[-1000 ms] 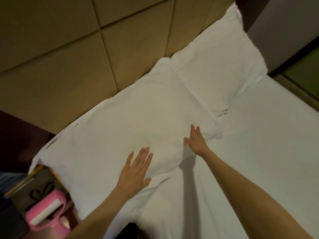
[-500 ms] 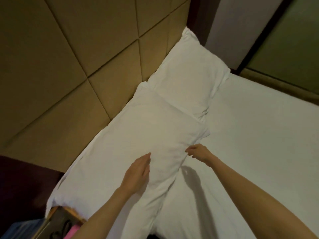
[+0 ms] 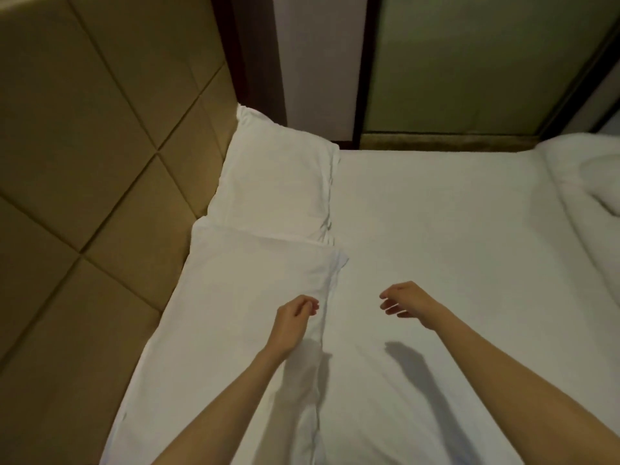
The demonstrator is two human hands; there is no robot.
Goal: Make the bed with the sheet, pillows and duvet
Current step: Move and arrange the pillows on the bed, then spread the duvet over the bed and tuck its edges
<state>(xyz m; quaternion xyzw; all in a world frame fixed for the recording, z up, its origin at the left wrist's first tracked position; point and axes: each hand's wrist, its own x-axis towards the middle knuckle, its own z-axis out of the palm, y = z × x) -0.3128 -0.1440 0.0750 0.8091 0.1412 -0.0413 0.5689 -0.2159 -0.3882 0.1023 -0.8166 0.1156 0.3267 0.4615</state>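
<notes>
Two bare forearms are seen reaching in from the lower edge of the frame over a bed. The left hand [image 3: 293, 322] is held above the near pillow [image 3: 228, 357], close to that pillow's inner edge. Its fingers are loosely curled toward the palm, and nothing is seen to be gripped in them. Whether the fingertips brush the pillowcase cannot be told.

The right hand [image 3: 407, 302] is held in the air over the white sheet [image 3: 443, 229], apart from the left hand. Its fingers are relaxed and slightly bent, and nothing is held. Its shadow is cast on the sheet just below it.

The near pillow is laid flat along the left side of the bed, against the tan padded headboard [image 3: 84, 169]. The far pillow [image 3: 278, 186] is set just beyond it, the two meeting end to end, with the far one's lower edge lying at the near one's top corner. Both are cased in white.

The sheet is spread smooth across the mattress, with only faint creases visible. At the far right edge of the frame the white duvet [image 3: 590, 176] is seen bunched in folds on the bed, well apart from both pillows. Behind the bed, dark-framed wall panels [image 3: 469, 62] in pale and green tones are visible.
</notes>
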